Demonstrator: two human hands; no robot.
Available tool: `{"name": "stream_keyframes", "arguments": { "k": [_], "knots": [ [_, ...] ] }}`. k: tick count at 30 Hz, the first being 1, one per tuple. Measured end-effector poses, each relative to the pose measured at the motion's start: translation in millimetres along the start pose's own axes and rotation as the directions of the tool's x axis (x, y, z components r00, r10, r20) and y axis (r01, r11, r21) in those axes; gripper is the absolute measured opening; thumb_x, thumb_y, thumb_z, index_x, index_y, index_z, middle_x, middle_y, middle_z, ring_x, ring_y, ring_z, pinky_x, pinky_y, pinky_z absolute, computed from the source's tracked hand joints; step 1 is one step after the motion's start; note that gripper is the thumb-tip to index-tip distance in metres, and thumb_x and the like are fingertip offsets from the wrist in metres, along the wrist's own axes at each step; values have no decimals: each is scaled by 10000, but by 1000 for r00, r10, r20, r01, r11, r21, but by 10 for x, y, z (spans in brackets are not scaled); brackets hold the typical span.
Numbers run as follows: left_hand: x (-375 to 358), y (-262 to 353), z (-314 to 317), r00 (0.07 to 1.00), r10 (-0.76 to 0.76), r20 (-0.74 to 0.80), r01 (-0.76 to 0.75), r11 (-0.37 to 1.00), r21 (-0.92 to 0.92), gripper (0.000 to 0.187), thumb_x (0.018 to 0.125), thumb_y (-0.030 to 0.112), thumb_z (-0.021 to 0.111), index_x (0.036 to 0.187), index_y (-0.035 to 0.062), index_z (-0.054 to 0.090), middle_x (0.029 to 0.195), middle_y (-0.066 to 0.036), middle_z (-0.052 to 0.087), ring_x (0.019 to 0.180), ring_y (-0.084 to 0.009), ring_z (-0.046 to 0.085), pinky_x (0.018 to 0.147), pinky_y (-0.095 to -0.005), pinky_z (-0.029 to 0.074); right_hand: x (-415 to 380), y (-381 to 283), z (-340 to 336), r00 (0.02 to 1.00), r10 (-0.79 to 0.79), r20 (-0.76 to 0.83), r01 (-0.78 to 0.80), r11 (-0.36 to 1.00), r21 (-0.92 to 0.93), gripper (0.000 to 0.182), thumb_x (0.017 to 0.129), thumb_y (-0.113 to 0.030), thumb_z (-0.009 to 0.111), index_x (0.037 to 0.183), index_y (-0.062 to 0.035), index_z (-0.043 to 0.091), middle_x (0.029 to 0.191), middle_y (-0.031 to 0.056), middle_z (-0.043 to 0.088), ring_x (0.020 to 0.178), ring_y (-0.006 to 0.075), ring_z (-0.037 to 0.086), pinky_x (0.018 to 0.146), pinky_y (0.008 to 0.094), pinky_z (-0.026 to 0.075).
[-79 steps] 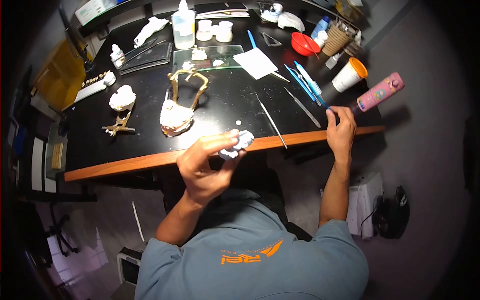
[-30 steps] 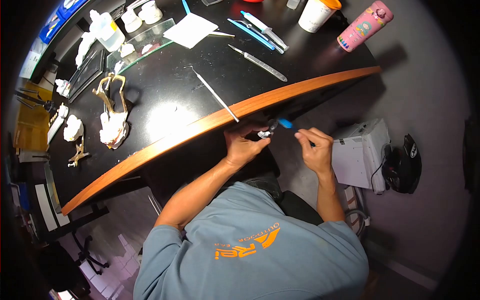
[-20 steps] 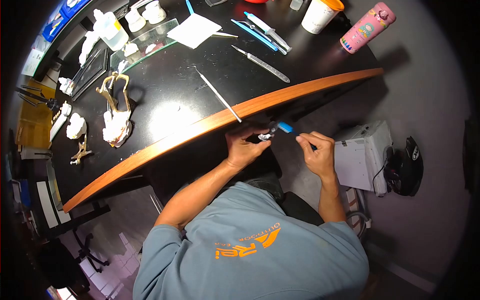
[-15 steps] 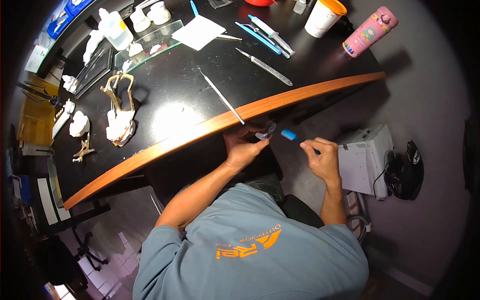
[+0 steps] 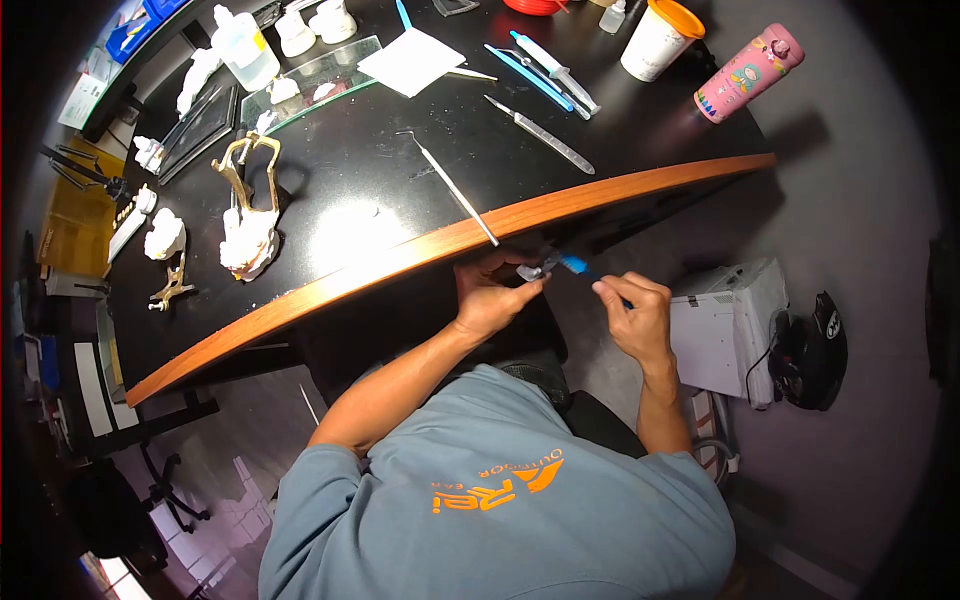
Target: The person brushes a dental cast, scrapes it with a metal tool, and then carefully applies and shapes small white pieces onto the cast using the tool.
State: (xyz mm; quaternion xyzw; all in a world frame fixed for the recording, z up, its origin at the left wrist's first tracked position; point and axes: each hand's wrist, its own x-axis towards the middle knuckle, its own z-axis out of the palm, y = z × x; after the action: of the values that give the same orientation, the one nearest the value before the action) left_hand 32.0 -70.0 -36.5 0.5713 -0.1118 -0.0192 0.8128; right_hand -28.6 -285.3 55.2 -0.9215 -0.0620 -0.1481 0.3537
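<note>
Just below the table's front edge, my left hand (image 5: 490, 303) is closed on a small clear, shiny piece, perhaps a dental tray (image 5: 532, 271). Its exact shape is hard to make out, and part of it sits behind the fingers. In my right hand (image 5: 638, 318) is a toothbrush (image 5: 573, 264) with blue bristles, gripped by its dark handle. The brush head is right beside the clear piece and seems to touch it. A thin metal dental probe (image 5: 455, 188) lies on the table above my left hand, its handle end over the wooden edge.
On the black table (image 5: 330, 165) are a scalpel (image 5: 540, 134), a syringe (image 5: 553, 72), a brass articulator with a cast (image 5: 248, 215), a glass slab (image 5: 330, 75), a paper pad (image 5: 412, 62), a tub (image 5: 660, 40) and a pink bottle (image 5: 748, 75). A white box (image 5: 725, 330) stands at right.
My right hand has brought the toothbrush leftward, up to the clear piece. My left hand keeps its hold. The view has shifted slightly.
</note>
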Motion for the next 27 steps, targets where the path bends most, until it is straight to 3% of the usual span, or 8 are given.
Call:
{"name": "stream_keyframes", "arguments": {
  "k": [2,5,9,14,17,20,24,27],
  "knots": [
    [-1,-27,-16,1000,21,-6,-21,1000,-22,267,823,-51,859,1072,-39,762,1082,-104,785,1000,-166,752,925,-312,613,-7,3,-26,993,2,120,-3,1000,7,150,917,-110,798,920,39,784,719,169,681,572,303,629,542,389,449],
    [2,-16,-41,999,36,-22,-37,998,-54,272,817,-75,846,1074,-40,761,1108,-111,779,1028,-175,748,950,-321,611,-22,-11,-32,993,16,113,-20,999,32,143,917,-108,797,918,34,781,713,164,677,577,302,632,544,386,450],
    [-32,-6,-46,999,25,27,-23,999,-44,291,815,-127,822,1079,-37,740,1123,-114,761,1064,-199,742,978,-347,616,62,-176,11,999,-14,-46,15,1000,21,127,919,-104,793,917,23,778,709,160,672,584,310,636,544,385,453],
    [14,-70,-97,999,-27,-41,24,998,-62,301,818,-98,854,1083,-26,732,1103,-108,758,1061,-210,744,974,-353,620,2,-60,-110,985,52,163,-43,997,-59,130,908,-95,789,893,34,775,698,175,661,600,327,642,570,393,470],
    [-2,22,-246,988,-156,-8,155,988,-18,311,814,-51,889,1081,-29,732,1113,-118,768,1068,-207,747,970,-340,618,54,-121,-252,999,24,32,-25,1000,8,94,910,-39,785,936,50,771,732,144,671,626,251,638,605,343,483],
    [-78,426,-400,934,-331,135,286,919,272,367,822,16,910,1139,-38,732,1139,-133,774,1067,-189,750,959,-306,615,222,-94,-369,983,-139,-117,140,990,-1,95,941,7,751,1015,66,760,838,132,686,726,227,653,674,325,510],
    [-342,785,-616,885,-410,221,376,908,184,443,827,44,915,1226,-15,734,1137,-118,775,1052,-172,751,959,-305,618,830,-225,-459,903,-339,-265,285,933,-220,111,958,-23,754,1046,44,765,888,144,702,794,261,679,739,348,529],
    [-537,1082,-793,959,-180,217,144,974,173,415,800,23,928,1177,-5,758,1113,-115,773,1046,-186,761,931,-314,633,1358,-106,-465,885,-396,-245,306,891,-334,118,963,-75,764,1023,26,769,887,148,708,794,308,677,739,381,523]
  ]
}}
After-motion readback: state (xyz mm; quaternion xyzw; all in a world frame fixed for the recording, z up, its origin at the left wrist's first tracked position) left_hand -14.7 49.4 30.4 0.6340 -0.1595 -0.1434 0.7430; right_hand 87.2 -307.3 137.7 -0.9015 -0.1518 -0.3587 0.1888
